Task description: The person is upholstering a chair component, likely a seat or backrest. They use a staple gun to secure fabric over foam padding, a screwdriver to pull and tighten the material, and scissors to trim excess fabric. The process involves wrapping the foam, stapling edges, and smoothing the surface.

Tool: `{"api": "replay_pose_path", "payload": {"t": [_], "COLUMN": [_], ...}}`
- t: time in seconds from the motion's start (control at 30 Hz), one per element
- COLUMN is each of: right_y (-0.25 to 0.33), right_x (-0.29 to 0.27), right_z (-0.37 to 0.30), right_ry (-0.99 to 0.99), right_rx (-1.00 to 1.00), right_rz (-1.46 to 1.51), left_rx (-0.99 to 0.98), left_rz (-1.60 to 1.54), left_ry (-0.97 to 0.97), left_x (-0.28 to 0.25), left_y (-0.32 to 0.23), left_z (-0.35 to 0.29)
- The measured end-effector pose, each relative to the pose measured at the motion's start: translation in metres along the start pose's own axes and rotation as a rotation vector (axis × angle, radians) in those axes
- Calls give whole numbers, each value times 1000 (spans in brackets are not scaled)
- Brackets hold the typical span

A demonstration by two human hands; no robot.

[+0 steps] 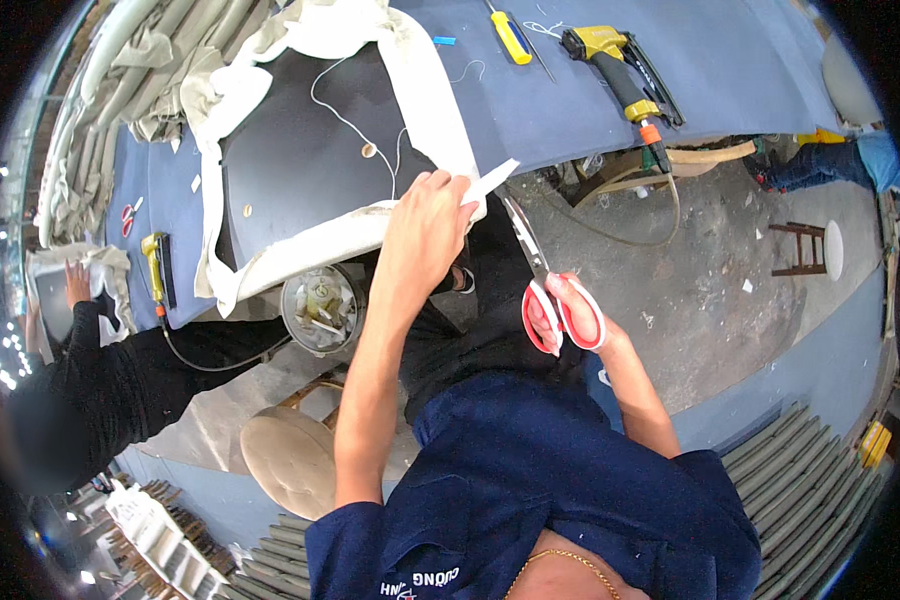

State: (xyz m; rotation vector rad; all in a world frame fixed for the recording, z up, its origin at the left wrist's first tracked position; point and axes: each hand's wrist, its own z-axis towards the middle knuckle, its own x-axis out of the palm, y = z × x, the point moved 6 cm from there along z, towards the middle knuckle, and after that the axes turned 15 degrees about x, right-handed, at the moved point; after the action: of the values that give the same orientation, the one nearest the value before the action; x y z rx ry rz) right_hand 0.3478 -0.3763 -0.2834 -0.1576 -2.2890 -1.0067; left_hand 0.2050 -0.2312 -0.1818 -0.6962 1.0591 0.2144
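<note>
A dark panel point(280, 170) with white fabric point(420, 80) folded around its edges lies on the table in front of me. At the panel's near right corner, my left hand point(425, 230) is closed on the fabric edge. A narrow white strip point(495, 178) sticks out to the right from its fingers. My right hand point(568, 305) grips scissors point(526, 240) with red and white handles, its fingers through the loops. Their blades point up toward the corner, a little apart from the strip. A thin white cord point(340, 115) and a small round tan piece point(368, 150) lie on the panel.
On the blue-covered table point(530, 110) lie a yellow staple gun point(615, 70) with a hose and a yellow-handled screwdriver point(511, 38). Folded fabric point(140, 70) is piled far left. A scrap bucket point(320, 310) and round stool point(290, 455) stand below. Another person point(120, 380) works at left.
</note>
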Motion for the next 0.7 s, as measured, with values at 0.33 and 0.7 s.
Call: {"api": "replay_pose_path", "payload": {"t": [0.33, 0.7], "right_y": [82, 197], "right_x": [-30, -64], "right_z": [2, 40], "right_ry": [-446, -1230], "right_rx": [-30, -802], "right_rz": [-506, -1352], "left_rx": [-763, -262], "left_rz": [-402, 202], "left_ry": [-200, -48], "left_x": [-55, -69], "left_y": [18, 8], "left_z": [-168, -91]}}
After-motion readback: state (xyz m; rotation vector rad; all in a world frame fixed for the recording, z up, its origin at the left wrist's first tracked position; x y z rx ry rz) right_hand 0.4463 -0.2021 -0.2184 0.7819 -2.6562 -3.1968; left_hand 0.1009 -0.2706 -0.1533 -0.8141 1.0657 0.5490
